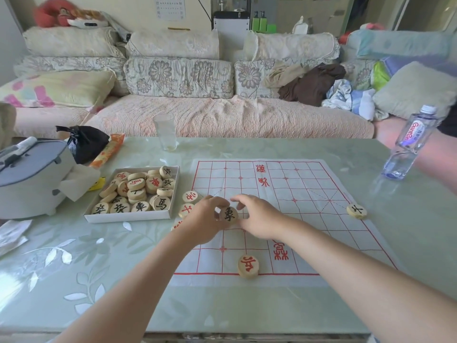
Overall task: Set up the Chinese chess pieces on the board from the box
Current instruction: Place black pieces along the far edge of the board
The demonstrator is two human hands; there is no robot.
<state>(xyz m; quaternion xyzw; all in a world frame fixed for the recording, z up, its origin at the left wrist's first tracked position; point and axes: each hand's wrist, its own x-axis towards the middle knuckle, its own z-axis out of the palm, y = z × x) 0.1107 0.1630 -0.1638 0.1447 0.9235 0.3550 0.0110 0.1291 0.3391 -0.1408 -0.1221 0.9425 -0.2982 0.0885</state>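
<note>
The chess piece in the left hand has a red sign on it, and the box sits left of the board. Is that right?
Not quite. The head view shows that the chess piece in the left hand has a black sign on it, not a red one. The box does sit left of the board.

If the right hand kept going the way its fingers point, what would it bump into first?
Most likely the black-marked piece pinched by the left hand, just beside the right hand; depth is unclear.
</note>
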